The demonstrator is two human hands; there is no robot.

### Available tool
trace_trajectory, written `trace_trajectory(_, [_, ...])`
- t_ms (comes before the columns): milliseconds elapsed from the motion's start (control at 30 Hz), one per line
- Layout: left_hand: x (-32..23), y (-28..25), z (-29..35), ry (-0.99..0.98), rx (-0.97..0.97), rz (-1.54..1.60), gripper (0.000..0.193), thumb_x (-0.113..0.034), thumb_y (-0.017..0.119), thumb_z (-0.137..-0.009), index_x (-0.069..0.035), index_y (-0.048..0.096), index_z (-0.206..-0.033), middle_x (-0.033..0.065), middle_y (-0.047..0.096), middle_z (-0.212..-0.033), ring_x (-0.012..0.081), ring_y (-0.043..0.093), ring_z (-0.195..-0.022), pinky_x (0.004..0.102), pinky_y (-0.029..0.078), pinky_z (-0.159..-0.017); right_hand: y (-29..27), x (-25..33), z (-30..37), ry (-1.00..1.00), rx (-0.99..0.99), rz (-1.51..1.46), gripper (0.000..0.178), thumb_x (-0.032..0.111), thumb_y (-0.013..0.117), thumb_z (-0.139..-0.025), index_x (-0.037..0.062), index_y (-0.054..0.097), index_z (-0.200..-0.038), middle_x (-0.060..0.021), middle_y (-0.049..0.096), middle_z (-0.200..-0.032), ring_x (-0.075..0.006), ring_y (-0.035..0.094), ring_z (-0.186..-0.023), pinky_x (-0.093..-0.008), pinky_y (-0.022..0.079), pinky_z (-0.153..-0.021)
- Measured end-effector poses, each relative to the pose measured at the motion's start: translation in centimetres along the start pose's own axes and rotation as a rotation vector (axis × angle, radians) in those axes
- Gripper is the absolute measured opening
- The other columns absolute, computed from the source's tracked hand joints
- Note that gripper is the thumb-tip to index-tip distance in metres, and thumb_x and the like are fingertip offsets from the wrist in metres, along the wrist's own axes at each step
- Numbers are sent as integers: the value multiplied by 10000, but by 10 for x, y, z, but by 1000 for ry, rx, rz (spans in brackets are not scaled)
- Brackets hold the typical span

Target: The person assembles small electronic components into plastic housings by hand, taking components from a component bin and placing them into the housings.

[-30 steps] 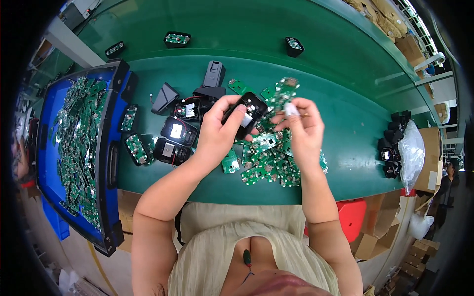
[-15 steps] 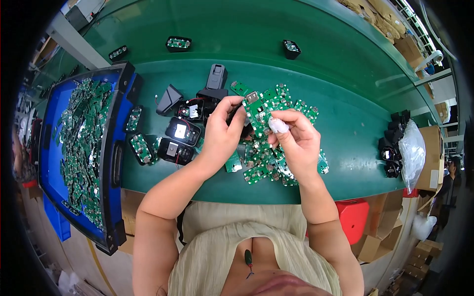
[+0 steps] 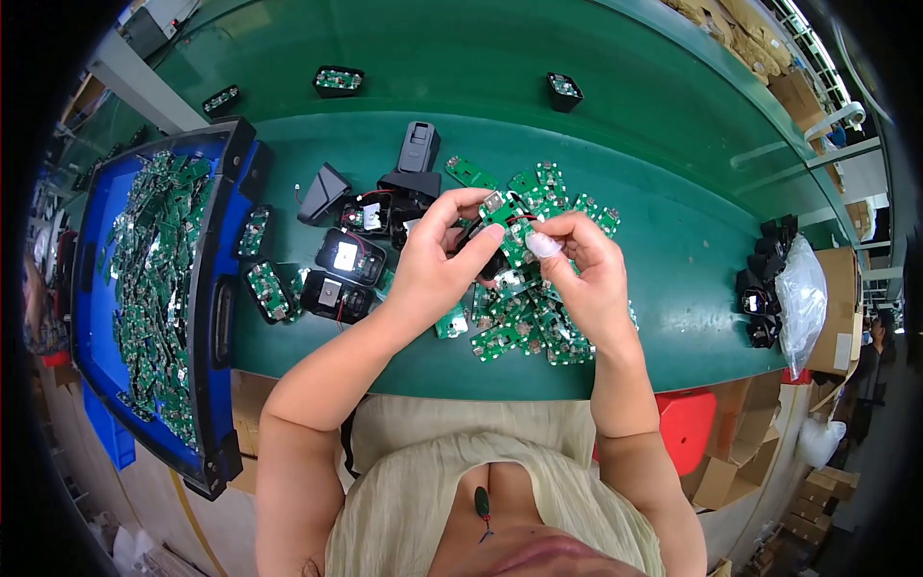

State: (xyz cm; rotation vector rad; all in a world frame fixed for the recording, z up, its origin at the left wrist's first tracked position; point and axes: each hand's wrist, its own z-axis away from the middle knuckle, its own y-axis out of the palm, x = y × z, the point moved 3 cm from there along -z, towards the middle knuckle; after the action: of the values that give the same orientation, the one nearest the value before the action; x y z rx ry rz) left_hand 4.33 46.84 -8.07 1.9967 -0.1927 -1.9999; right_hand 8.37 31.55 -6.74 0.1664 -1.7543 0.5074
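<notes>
Between my hands, above a pile of loose boards, is a green circuit board point(image 3: 516, 252) with a metal connector at its upper end. My left hand point(image 3: 440, 258) is closed around a black plastic housing point(image 3: 491, 264), its thumb pressing on the board. A thin red and black wire point(image 3: 521, 219) curves over the board's face. At the board's right edge my right hand point(image 3: 588, 274) is closed in a pinch, with a white wrap point(image 3: 544, 245) at its fingertips. The housing is mostly hidden behind the board and my left fingers.
A blue tray point(image 3: 93, 317) heaped with circuit boards stands at the left. Several black housings point(image 3: 354, 258) lie left of my hands, and loose boards point(image 3: 567, 332) pile up below them. At the right are more black housings point(image 3: 760, 279), a clear plastic bag point(image 3: 801, 298) and a cardboard box point(image 3: 843, 308).
The board has tilted and shifted slightly right. My left thumb has come over its face, and a red and black wire now shows across it. My right hand stays at its edge.
</notes>
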Motion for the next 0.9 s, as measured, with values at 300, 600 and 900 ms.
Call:
trace_trajectory(300, [7, 0, 5, -132, -13, -209, 233, -87, 586, -828, -8, 522, -1038, 45, 548, -924, 45, 532, -577, 195, 466, -471, 9, 13, -2, -301, -86, 134, 156, -19, 634, -741, 58, 656, -875, -41, 482, -847, -123, 488, -746, -231, 415, -553])
trace_trajectory(600, [-13, 5, 8, 580, -77, -735, 271, 41, 555, -778, -74, 628, -1012, 95, 530, -1037, 105, 524, -602, 197, 416, -529, 9, 13, -6, -497, -133, 503, 180, 6, 645, -666, 42, 562, -821, -69, 503, -791, -217, 496, -685, -307, 420, -567])
trace_trajectory(900, [-12, 6, 9, 629, -120, -778, 139, -33, 653, -735, -106, 626, -850, 70, 544, -991, 157, 558, -600, 253, 450, -484, 11, 23, -2, -620, -86, 788, 219, 31, 660, -626, 60, 561, -819, -61, 508, -791, -235, 504, -709, -330, 424, -573])
